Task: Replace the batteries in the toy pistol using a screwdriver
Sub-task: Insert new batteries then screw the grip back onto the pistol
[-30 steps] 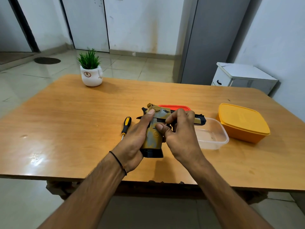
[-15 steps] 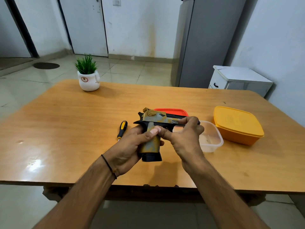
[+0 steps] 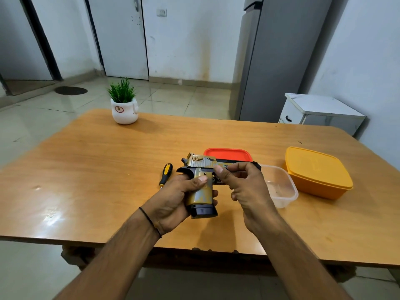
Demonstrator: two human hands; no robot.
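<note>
My left hand (image 3: 173, 200) is wrapped around the grip of the toy pistol (image 3: 202, 185), thumb across the side panel. My right hand (image 3: 242, 187) pinches the slide near the trigger guard. The pistol is held just above the table (image 3: 97, 169). The screwdriver (image 3: 166, 174) lies untouched left of the pistol. I judge I'm locating the battery cover; next I need the screwdriver.

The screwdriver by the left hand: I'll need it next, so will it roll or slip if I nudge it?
The screwdriver lies flat on the glossy table, so a nudge would probably slide it. Its rounded handle looks apt to roll sideways. It seems short and likely light, easy to pinch up.
</note>
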